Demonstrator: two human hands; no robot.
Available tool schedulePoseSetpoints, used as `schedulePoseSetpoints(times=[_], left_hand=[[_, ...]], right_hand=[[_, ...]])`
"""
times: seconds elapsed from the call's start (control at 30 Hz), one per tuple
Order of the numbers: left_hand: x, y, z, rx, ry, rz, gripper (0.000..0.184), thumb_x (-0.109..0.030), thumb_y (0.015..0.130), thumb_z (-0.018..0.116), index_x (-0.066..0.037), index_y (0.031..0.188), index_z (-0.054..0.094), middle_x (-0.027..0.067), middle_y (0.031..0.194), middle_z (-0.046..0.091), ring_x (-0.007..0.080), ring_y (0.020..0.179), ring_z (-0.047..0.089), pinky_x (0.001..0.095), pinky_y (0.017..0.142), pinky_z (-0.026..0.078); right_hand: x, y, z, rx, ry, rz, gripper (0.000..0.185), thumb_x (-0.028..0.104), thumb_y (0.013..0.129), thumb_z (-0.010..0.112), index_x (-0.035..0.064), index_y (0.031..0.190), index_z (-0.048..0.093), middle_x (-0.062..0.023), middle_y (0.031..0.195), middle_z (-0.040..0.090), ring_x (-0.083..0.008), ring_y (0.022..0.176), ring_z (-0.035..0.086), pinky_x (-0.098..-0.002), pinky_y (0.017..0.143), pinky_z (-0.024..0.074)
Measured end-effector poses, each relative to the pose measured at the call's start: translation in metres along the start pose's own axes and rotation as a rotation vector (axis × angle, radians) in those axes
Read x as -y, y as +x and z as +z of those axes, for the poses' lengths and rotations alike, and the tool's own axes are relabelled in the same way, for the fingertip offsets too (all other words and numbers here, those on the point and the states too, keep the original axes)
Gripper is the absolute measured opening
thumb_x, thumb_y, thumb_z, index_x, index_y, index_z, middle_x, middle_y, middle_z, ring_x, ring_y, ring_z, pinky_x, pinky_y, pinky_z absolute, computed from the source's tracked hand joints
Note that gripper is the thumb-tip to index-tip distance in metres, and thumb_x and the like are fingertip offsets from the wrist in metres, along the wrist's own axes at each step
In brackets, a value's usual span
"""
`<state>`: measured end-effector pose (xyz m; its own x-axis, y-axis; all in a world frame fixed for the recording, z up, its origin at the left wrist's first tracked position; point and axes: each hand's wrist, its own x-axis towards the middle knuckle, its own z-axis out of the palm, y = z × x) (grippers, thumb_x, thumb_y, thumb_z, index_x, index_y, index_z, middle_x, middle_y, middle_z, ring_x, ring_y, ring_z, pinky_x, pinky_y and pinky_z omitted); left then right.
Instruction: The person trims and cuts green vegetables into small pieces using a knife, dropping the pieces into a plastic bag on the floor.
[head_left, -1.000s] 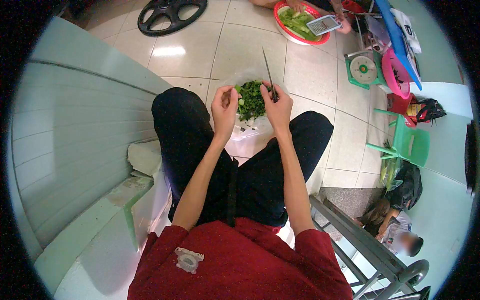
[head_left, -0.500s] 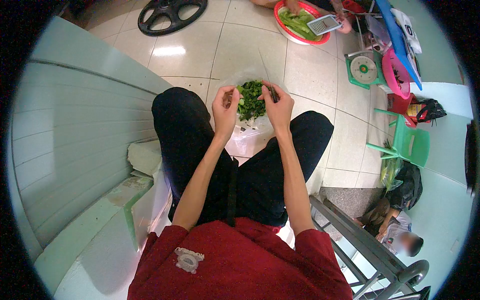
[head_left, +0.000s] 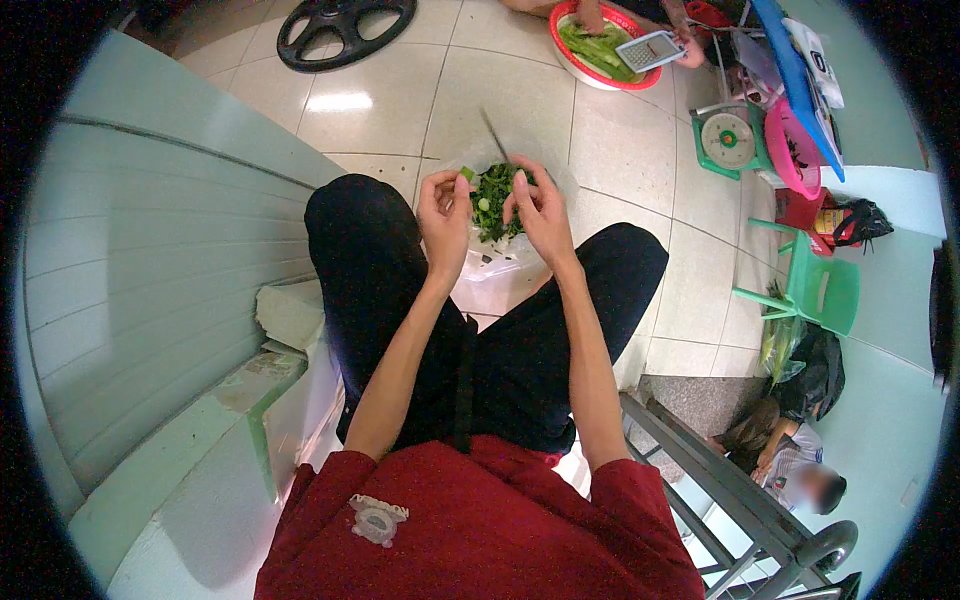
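My left hand [head_left: 443,215] is closed, thumb and fingers pinching a small piece of green vegetable [head_left: 467,173]. Opposite it, my right hand [head_left: 541,214] grips a knife [head_left: 494,133], whose thin blade points up and away to the left. Its handle is mostly hidden by the fingers. Between and below both hands lies a heap of chopped greens [head_left: 490,205], with a pale round slice on top. The heap rests on a clear plastic bag [head_left: 497,285] between my knees.
Ahead, another person's hand [head_left: 590,16] reaches into a red-rimmed basin [head_left: 562,62] of leafy greens. A pale gridded flat object [head_left: 650,50] overlaps its rim. A black steering wheel [head_left: 345,32], dial scale [head_left: 727,138] and green chair [head_left: 822,285] stand around. A person [head_left: 790,455] sits lower right.
The knife has swung leftward, its blade now tilting away to the left. My right hand has shifted slightly left, towards my left hand. A pale slice now lies on the heap.
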<state>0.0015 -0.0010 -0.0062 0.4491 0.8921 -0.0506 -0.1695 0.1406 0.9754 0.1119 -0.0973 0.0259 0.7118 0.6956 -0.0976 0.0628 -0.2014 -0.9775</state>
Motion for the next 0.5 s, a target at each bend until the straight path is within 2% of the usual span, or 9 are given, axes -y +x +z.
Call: schedulePoseSetpoints(times=[0.07, 0.2, 0.5], left_hand=[[-0.002, 0.001, -0.002, 0.026, 0.013, -0.015, 0.02, -0.019, 0.105, 0.062, 0.0, 0.108, 0.062, 0.0045, 0.092, 0.064, 0.0087, 0.071, 0.053, 0.0254, 0.064, 0.044], [0.003, 0.002, -0.006, 0.072, 0.06, 0.004, 0.02, -0.02, 0.106, 0.062, -0.001, 0.107, 0.061, 0.0044, 0.092, 0.064, 0.0085, 0.072, 0.054, 0.0252, 0.065, 0.044], [0.003, 0.0, -0.004, 0.106, 0.026, 0.011, 0.018, -0.02, 0.108, 0.058, -0.002, 0.104, 0.057, 0.0007, 0.084, 0.058, 0.0065, 0.07, 0.049, 0.0238, 0.061, 0.04]], right_hand=[[0.012, -0.003, 0.0, 0.179, 0.087, 0.009, 0.042, 0.03, 0.108, 0.055, 0.0073, 0.143, 0.055, -0.0036, 0.063, 0.062, -0.0084, 0.057, 0.053, -0.0281, 0.058, 0.0435], [0.0, -0.004, 0.005, 0.203, -0.021, -0.038, 0.04, 0.029, 0.108, 0.053, 0.0084, 0.142, 0.056, -0.0028, 0.061, 0.062, -0.0082, 0.056, 0.051, -0.0278, 0.057, 0.0426], [0.005, -0.004, 0.005, 0.211, -0.036, -0.102, 0.037, 0.024, 0.105, 0.06, 0.0098, 0.139, 0.063, -0.0035, 0.059, 0.062, -0.0065, 0.058, 0.052, -0.027, 0.059, 0.0437]])
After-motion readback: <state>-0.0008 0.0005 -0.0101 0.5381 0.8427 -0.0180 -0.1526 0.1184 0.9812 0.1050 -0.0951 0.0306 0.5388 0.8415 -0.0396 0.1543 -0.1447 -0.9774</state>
